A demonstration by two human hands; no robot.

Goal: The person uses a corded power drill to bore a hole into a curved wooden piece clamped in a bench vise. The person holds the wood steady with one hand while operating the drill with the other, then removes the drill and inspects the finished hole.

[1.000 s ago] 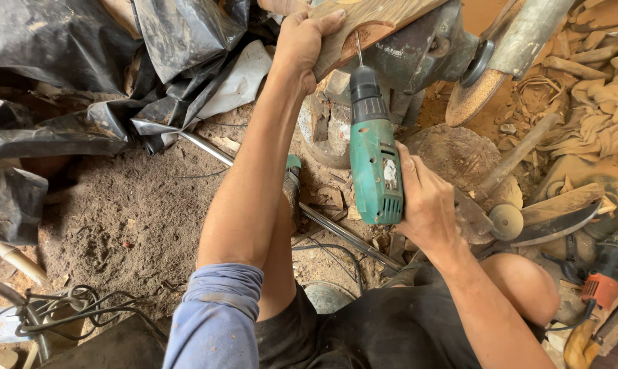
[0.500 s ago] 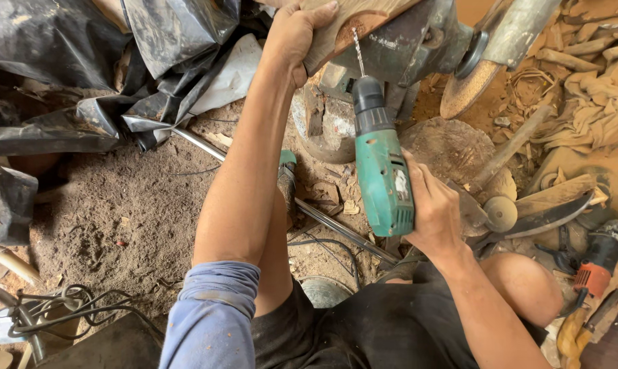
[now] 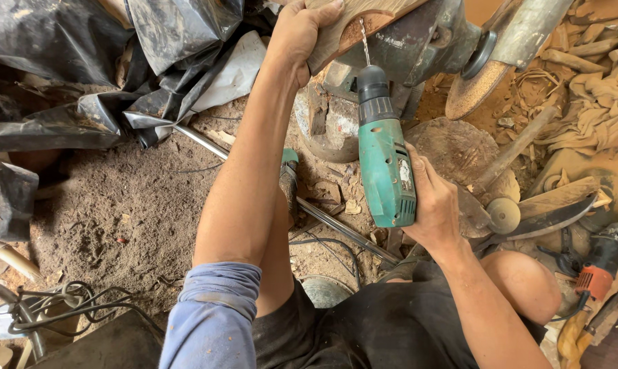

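Observation:
My left hand (image 3: 300,33) grips a flat wooden piece (image 3: 363,19) at the top of the view, pressing it against a grey metal machine body (image 3: 425,41). My right hand (image 3: 433,205) holds a green electric drill (image 3: 384,164) by its handle, pointing upward. The drill's thin bit (image 3: 365,42) touches the underside edge of the wooden piece. My left arm in a blue sleeve reaches up across the middle of the view.
A grinding disc (image 3: 474,89) sits on the machine at upper right. Black plastic sheeting (image 3: 83,75) lies at left. A metal rod (image 3: 336,222) crosses the sawdust floor. An orange angle grinder (image 3: 599,263), a curved blade (image 3: 555,219), wood scraps and cables (image 3: 70,301) surround me.
The drill has moved up and forward, bringing its bit against the wooden piece. My left hand keeps the same grip on the wood.

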